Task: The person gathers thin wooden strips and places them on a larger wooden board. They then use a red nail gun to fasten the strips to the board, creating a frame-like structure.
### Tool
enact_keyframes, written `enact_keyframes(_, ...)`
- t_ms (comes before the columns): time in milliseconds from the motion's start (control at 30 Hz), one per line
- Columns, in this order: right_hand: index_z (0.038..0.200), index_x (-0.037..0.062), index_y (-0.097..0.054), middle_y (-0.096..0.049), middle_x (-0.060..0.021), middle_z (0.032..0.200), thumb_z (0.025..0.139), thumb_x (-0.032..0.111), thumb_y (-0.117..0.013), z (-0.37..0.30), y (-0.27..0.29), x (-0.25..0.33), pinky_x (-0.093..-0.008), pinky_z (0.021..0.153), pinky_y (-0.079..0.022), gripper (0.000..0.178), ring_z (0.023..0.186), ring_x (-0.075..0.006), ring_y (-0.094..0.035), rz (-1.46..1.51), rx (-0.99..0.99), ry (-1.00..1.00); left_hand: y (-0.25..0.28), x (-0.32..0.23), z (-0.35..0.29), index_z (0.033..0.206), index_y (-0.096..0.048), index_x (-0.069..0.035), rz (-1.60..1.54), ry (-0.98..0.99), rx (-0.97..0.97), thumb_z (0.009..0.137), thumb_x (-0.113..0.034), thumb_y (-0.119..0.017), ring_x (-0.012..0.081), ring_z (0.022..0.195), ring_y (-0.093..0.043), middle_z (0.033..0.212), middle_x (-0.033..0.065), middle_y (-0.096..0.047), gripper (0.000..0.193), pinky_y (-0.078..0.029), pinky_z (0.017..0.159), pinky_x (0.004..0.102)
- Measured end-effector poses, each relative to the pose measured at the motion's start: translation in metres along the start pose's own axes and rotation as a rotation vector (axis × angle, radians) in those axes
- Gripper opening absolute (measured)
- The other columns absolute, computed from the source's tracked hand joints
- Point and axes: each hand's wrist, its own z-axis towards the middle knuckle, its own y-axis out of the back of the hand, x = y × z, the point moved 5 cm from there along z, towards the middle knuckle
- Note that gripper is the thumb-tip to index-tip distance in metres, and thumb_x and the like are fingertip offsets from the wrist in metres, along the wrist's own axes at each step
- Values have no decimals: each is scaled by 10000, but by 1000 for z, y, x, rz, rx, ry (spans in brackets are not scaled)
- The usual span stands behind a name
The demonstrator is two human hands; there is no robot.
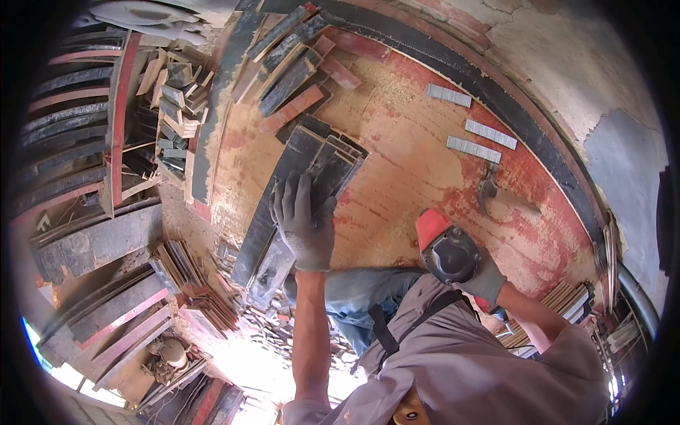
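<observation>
My left hand [304, 230], in a grey glove, lies open with fingers spread on dark, worn boards [301, 152]. These boards form a long shape that slants across the near left part of the work surface, with a boxy, edged end at the far side. My right hand [487, 278], also gloved, is closed around a red-and-black nail gun [450, 253]. Its grip is mostly hidden by the hand and sleeve. The nail gun is held right of the boards, apart from them. Beyond it lies a hammer [516, 201] with a wooden handle.
Three grey nail strips [473, 149] lie at the far right of the sawdust-covered table [397, 170]. Board offcuts [294, 71] are piled at the back. Scrap wood [177, 106] and stacked panels [99, 241] crowd the left. Thin wooden strips [545, 315] lie near my right elbow.
</observation>
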Motion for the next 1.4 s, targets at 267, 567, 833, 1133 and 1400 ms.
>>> enact_keyframes(267, 1440, 101, -536, -719, -226, 1196, 786, 489, -841, 4, -3, 0, -497, 948, -581, 819, 1080, -453, -707, 143, 118, -108, -3, -7, 1, 1428, -627, -28, -29, 74, 18, 931, -198, -787, 416, 1319, -600, 1422, 209, -649, 549, -464, 1125, 494)
enact_keyframes(567, 1446, 105, -535, -702, -213, 1250, 817, 505, -801, 8, 8, 11, -507, 958, -566, 791, 1102, -427, -703, 42, 193, -63, -4, -16, 3, 1421, -627, -9, -19, 120, 31, 926, -151, -779, 430, 1343, -591, 1435, 235, -634, 537, -471, 1129, 496)
enact_keyframes(833, 1470, 117, -522, -692, -211, 1288, 836, 505, -785, 9, 10, 14, -496, 998, -546, 788, 1133, -417, -696, 18, 245, -88, -5, -21, 4, 1413, -627, 0, 30, 148, 49, 928, -145, -766, 455, 1352, -578, 1443, 248, -626, 525, -451, 1147, 516)
enact_keyframes(1133, 1516, 110, -470, -705, -234, 1254, 834, 543, -790, 11, 15, 22, -502, 962, -576, 869, 1101, -432, -711, 66, 230, -118, -6, -24, 6, 1421, -612, 3, 42, 189, 85, 923, -139, -764, 479, 1359, -559, 1444, 259, -620, 539, -448, 1144, 533)
enact_keyframes(1400, 1520, 96, -458, -709, -218, 1265, 840, 539, -786, 6, 14, 14, -483, 1009, -561, 876, 1132, -431, -699, 5, 231, -165, -14, -22, -1, 1431, -584, -9, 28, 196, 51, 892, -123, -771, 453, 1408, -519, 1461, 234, -603, 582, -415, 1174, 538)
